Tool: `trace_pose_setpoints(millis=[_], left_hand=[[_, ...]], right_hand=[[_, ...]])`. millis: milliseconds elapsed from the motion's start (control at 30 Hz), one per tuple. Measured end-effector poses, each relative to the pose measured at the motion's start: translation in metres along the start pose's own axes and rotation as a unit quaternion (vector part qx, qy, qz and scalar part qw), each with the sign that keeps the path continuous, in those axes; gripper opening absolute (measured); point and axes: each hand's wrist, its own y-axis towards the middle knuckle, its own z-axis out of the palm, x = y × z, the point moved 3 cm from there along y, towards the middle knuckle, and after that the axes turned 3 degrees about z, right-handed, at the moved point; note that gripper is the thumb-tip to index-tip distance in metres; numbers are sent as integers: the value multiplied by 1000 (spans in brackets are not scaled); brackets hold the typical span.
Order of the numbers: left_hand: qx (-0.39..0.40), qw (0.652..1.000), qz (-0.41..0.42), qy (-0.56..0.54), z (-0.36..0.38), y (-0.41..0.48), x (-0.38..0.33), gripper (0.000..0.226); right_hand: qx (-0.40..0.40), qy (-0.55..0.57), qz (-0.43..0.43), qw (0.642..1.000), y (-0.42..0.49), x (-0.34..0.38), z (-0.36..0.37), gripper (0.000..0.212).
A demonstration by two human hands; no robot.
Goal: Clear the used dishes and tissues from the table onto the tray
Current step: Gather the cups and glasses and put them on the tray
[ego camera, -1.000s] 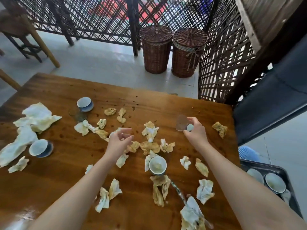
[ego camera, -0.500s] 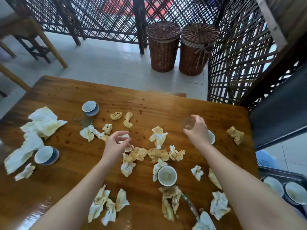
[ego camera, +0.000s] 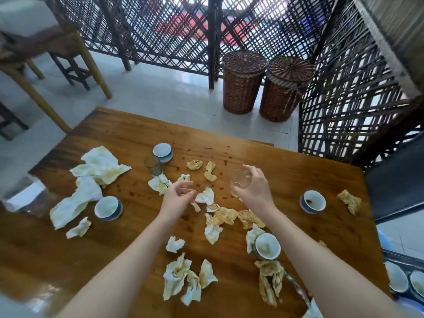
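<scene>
Four white ceramic bowls with blue outsides stand on the brown wooden table (ego camera: pixel 298 171). The far bowl (ego camera: pixel 162 150) is near the back edge. The left bowl (ego camera: pixel 107 207) sits just beside the big tissues. The right bowl (ego camera: pixel 312 201) has dark dregs in it. The near bowl (ego camera: pixel 267 246) has a pale smear inside, and a tissue touches its left side.

There are two clear drinking glasses. The table glass (ego camera: pixel 153 165) stands upright just beside the far bowl. The held glass (ego camera: pixel 240 179) is tilted above the table and looks empty. The right hand (ego camera: pixel 257 191) grips it, fingers and thumb curled round it. The left hand (ego camera: pixel 177 196) hovers over the middle of the table with its fingers loosely curled, holding nothing that shows. Its fingertips are near a white crumpled tissue (ego camera: pixel 206 195).

Roughly twenty crumpled tissues, white or stained yellow, lie scattered over the table; where they overlap, the exact count cannot be told. Two large pale tissues (ego camera: pixel 101 164) lie at the left. A lone stained tissue (ego camera: pixel 348 200) lies near the right edge, beside the right bowl.

The dark tray (ego camera: pixel 399 260) sits lower than the table, off its near right corner, and is cut by the frame edge. It holds two white tray bowls (ego camera: pixel 395 280) side by side.

Two brown wicker baskets (ego camera: pixel 243 83), lids on, stand touching on the floor beyond the table. What is inside them is hidden.
</scene>
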Motion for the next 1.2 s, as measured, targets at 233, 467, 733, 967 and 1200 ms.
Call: trace_pose_setpoints(millis=[233, 467, 733, 967, 1200], left_hand=[[-20, 1000, -15, 3, -80, 24, 18, 23], [-30, 998, 14, 53, -136, 66, 30, 30], [-13, 994, 2, 113, -144, 125, 39, 63], [20, 988, 13, 155, -120, 150, 49, 73], [-3, 988, 16, 156, -114, 161, 51, 63]], right_hand=[[65, -36, 0, 997, -16, 55, 66, 65], [87, -44, 6, 995, -2, 92, 123, 60], [67, -37, 31, 997, 15, 96, 146, 60], [60, -37, 60, 996, 12, 85, 138, 62], [32, -31, 100, 994, -6, 65, 114, 64]])
